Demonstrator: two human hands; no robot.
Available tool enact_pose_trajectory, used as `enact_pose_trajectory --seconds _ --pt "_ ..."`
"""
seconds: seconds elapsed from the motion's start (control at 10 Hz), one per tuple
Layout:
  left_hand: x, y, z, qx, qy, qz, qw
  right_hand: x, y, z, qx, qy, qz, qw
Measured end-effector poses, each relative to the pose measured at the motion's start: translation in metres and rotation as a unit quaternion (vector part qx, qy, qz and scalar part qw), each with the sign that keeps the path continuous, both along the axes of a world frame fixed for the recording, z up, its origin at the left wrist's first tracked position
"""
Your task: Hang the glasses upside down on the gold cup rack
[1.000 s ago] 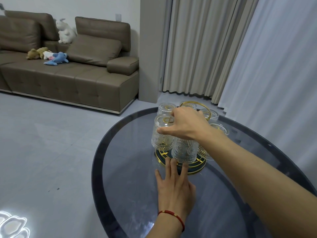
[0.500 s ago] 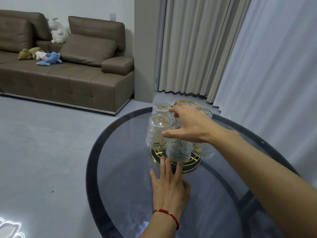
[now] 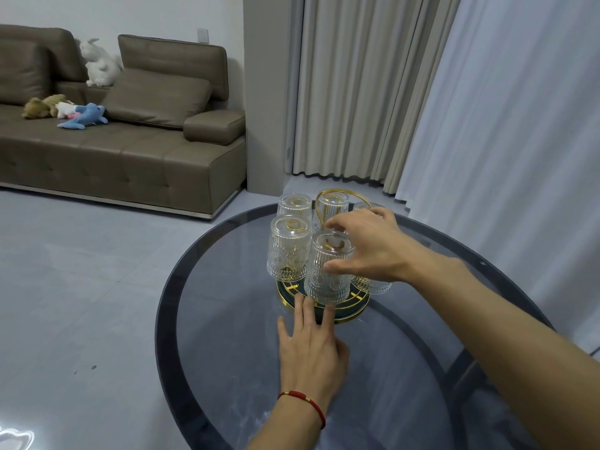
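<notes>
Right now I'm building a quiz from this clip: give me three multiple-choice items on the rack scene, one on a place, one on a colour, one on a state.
1. Where does the left hand rest?
A. flat on the glass table, fingertips at the rack's base
B. on the sofa
C. on top of a glass

2. What colour is the band on the left wrist?
A. green
B. red
C. white

3. How do the glasses on the gold cup rack sit?
A. upright, mouths up
B. lying on their sides
C. upside down, mouths down

Answers: 1 A, the palm lies on the tabletop just before the round base. 2 B, the bracelet is red. 3 C, the nearest glass and its neighbours show their bottoms on top, while the right hand reaches around them with spread fingers.
</notes>
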State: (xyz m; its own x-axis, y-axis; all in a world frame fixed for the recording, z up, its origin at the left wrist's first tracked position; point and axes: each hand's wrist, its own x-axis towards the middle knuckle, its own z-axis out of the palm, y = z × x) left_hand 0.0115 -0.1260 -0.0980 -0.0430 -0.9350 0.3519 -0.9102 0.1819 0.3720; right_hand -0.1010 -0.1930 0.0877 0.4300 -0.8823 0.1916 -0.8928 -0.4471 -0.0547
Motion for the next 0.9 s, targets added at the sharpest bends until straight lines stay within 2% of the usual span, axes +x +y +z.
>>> enact_pose_trajectory --seconds 0.4,0.7,0.8,0.9 --pt "0.01 0.004 -0.004 0.049 -0.041 -0.042 0.997 -0.009 0.005 -0.008 0.001 -0.014 0.024 1.0" --pt "0.015 0.006 0.001 0.067 -0.028 -0.064 0.995 -0.008 0.014 -0.018 -0.029 -0.034 0.026 0.999" --pt "0.021 0.015 0.008 0.044 -0.026 -0.075 0.996 -0.016 0.028 -0.02 -0.06 -0.09 0.035 0.994" --pt "0.031 0.031 0.024 0.018 0.002 -0.071 0.997 -0.034 0.054 -0.022 -0.108 -0.2 0.016 0.974"
